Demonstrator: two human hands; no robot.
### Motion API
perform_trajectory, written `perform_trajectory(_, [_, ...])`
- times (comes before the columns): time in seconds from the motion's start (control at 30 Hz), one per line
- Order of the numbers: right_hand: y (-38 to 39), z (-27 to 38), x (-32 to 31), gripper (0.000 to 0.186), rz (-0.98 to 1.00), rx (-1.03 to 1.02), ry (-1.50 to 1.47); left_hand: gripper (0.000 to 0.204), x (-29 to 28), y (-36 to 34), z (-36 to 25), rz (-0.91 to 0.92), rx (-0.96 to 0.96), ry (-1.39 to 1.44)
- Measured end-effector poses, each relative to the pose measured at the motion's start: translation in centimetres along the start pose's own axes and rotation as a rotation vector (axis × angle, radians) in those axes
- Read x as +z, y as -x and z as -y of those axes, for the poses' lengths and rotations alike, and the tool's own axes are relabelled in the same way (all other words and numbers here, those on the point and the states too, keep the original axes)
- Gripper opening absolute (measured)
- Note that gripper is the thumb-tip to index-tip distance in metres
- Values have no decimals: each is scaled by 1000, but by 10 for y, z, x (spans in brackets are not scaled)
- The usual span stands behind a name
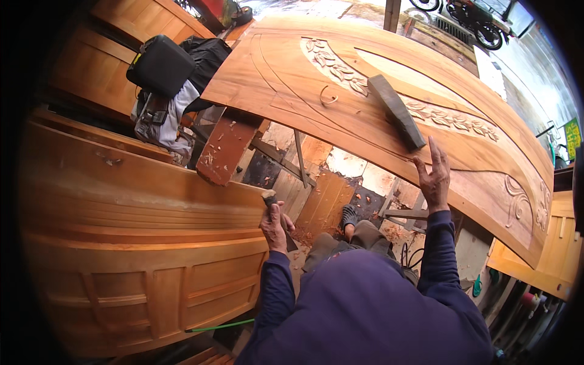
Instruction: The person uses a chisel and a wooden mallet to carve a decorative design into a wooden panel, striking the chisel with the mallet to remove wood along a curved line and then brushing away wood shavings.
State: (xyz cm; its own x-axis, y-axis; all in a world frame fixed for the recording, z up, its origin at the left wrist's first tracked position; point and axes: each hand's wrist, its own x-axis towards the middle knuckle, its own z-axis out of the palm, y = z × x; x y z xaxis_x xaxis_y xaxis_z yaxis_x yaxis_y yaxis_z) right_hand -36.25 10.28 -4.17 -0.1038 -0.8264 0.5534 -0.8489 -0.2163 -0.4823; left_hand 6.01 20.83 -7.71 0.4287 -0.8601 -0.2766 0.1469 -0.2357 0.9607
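Note:
My left hand (275, 226) is closed around a chisel-like tool (269, 198), upright, with a dark handle and a pale, worn top end. Its lower part is mostly hidden by the hand. At the near edge of a carved wooden panel (255, 79), my right hand (434, 181) has its fingers apart and holds nothing. Just beyond those fingertips, a long dark block (394, 109) lies across the panel, partly over a carved leaf band (337, 68). A curled wood shaving (329, 95) rests to the block's left.
Left of me leans a large panelled door (140, 213). A reddish-brown board (228, 146) with shavings sits under the panel's left end. Beyond it are a black case (161, 66) and piled cloth. Trestle legs (301, 158) stand on the shaving-strewn floor; a motorcycle (480, 24) is far right.

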Motion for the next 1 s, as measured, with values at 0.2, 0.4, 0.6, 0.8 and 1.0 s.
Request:
perform_trajectory(0.2, [-52,-2,53,75,250,130,164,51,-4,-66,-58,-54,76,207])
perform_trajectory(0.4, [-76,4,82,81,337,180,340,65,10,-145,-109,10,187,251])
perform_trajectory(0.6, [-55,18,92,73,123,315,-14,59,27,-244,-156,242,194,226])
perform_trajectory(0.8, [-7,148,106,64,-317,717,-981,39,66,-336,-205,582,76,330])
perform_trajectory(1.0, [-3,200,130,42,-317,835,-1032,57,156,-413,-210,817,140,224])
